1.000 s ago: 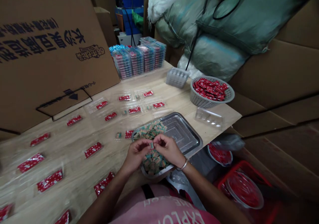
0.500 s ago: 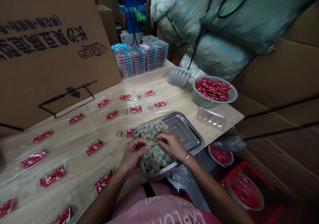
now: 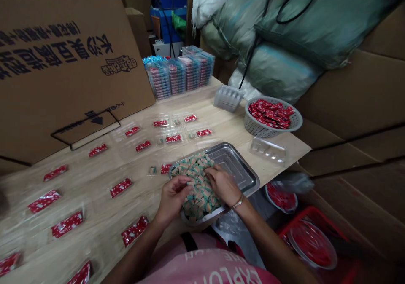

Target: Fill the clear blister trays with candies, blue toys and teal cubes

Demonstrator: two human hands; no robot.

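Two bare hands: left hand, thumb and forefinger nearly meeting, whether on anything I cannot tell; right hand, fingers bent into the small tan-and-green packets, grip hidden.
Small tan-and-green packets: too many to count, heaped between and below both hands; four others show ahead of the left hand.
Metal tray: one, under the heap, its bare end beyond the right hand.
Red packets: fifteen visible in clear plastic trays, left of and ahead of the left hand.
Grey basket: one, filled with red packets, ahead-right of the right hand.
Filled tray stacks: four in front, far ahead of both hands.
Carton: one large, ahead-left of the left hand.
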